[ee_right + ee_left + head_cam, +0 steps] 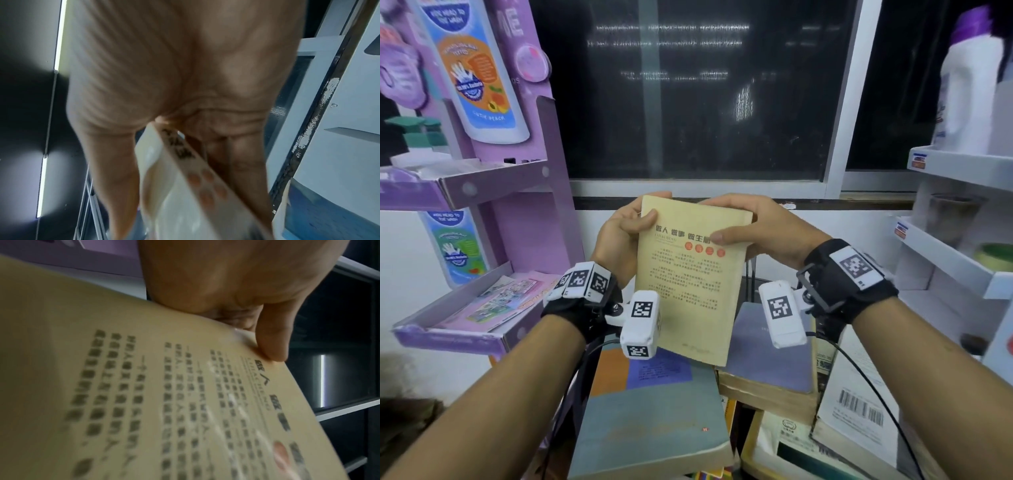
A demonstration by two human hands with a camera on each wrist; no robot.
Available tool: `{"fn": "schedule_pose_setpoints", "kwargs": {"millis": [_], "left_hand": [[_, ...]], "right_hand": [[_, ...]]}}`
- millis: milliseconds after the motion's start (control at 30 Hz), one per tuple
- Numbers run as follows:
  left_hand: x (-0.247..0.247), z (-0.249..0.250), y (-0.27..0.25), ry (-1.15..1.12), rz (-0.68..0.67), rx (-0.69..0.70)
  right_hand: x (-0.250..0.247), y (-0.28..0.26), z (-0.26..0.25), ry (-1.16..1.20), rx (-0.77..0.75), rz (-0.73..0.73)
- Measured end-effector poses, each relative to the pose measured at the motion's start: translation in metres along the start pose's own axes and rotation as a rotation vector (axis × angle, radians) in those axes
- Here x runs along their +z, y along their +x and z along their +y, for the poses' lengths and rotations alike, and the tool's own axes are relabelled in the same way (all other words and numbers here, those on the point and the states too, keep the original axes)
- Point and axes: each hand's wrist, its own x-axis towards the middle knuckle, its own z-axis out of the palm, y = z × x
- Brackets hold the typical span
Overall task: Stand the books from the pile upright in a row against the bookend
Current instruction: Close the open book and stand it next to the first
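Observation:
A tan paperback [685,281] with dark print and red dots is held up in the air, cover toward me, above the pile. My left hand [628,228] grips its top left corner, thumb on the cover [273,344]. My right hand [750,226] grips the top right edge, thumb on the cover, the other fingers behind; the spine [185,162] runs between thumb and fingers. Below lies the pile: a grey-green book [650,425], a lavender-covered book [767,363] and a white one with a barcode [859,411]. No bookend shows in any view.
A purple cardboard display stand [517,212] with trays stands at the left. White shelves [955,240] with a bottle [969,92] are at the right. A dark window [688,96] fills the wall ahead.

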Motion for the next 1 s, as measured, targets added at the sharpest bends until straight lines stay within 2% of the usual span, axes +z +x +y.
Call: {"fn": "schedule_pose_setpoints", "kwargs": {"millis": [133,367,567,767,1000], "left_hand": [[0.0,-0.004,0.001,-0.011,-0.067,-0.027],[0.008,-0.004,0.007,0.026,-0.067,-0.032],[0.011,-0.006,0.02,0.304,0.027,-0.027],[-0.003,-0.025,0.035,0.428,0.219,-0.06],[-0.022,-0.057,0.059,0.572,0.324,-0.127]], "right_hand": [[-0.002,-0.006,-0.013,-0.173,0.035,-0.121],[-0.005,-0.004,-0.018,-0.241,0.015,0.011],[-0.013,0.001,-0.014,-0.317,0.034,0.087],[-0.031,0.007,-0.002,-0.362,0.104,0.217],[-0.038,0.026,0.019,-0.39,0.165,0.384]]}}
